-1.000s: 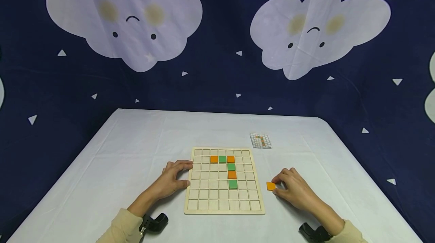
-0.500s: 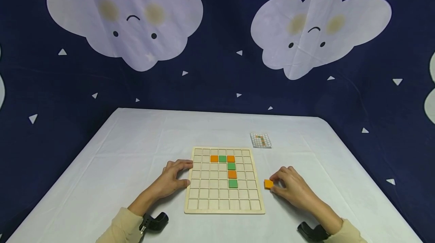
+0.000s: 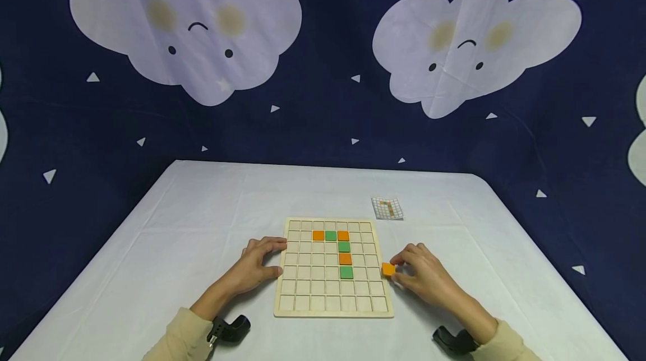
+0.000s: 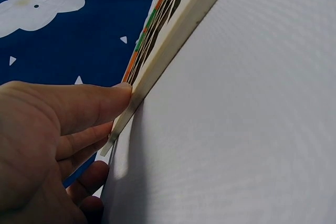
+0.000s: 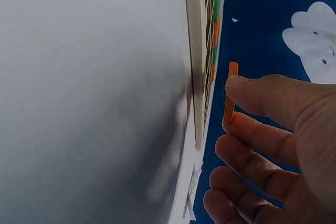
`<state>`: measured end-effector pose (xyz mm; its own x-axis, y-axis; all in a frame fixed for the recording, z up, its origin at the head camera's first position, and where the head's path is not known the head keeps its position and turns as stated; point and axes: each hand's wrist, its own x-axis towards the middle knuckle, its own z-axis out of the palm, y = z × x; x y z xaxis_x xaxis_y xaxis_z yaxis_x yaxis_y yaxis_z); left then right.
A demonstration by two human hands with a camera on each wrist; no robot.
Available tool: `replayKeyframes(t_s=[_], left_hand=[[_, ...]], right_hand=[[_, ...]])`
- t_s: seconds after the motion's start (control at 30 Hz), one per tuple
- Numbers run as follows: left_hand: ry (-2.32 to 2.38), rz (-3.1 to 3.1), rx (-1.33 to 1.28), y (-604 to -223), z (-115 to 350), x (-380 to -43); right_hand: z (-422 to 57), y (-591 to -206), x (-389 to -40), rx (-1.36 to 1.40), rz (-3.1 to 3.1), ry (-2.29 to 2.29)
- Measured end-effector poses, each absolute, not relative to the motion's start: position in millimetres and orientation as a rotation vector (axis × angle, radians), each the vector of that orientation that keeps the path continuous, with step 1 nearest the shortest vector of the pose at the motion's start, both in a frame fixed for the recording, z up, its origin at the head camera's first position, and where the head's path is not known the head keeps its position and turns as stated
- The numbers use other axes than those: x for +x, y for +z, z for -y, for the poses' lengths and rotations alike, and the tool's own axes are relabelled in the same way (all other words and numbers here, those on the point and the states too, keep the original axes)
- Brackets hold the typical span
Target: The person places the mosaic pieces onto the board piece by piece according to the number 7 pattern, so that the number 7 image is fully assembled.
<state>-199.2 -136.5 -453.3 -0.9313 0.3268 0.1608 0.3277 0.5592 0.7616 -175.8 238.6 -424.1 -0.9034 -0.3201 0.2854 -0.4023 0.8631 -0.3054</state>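
A wooden grid board (image 3: 331, 314) lies on the table, with several orange and green square tiles (image 3: 345, 259) set in its cells. They form a row that turns down into a column. My left hand (image 3: 252, 267) touches the board's left edge, thumb and fingers spread apart along it. In the left wrist view the thumb (image 4: 94, 106) rests at the board's edge. My right hand (image 3: 426, 276) pinches a loose orange tile (image 3: 388, 269) at the board's right edge. The right wrist view shows this tile edge-on between thumb and index finger, raised above the board's surface.
Behind the board's far right corner lies a small card (image 3: 387, 209) printed with a grid and a coloured pattern. A white cloth (image 3: 212, 204) covers the table. A dark blue backdrop (image 3: 323, 131) with clouds hangs behind it.
My right hand has moved left with the orange tile, from beside the board to its right edge. My left hand and the board have stayed in place.
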Motion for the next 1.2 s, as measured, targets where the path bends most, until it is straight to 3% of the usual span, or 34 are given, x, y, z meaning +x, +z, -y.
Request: replayKeyframes(t_s=[1.2], left_hand=[[-1.367,2.766,-0.58,-452.8,137.0,-199.5]], right_hand=[[-195.5,-423.5,-175.1,0.762,2.795,0.602]])
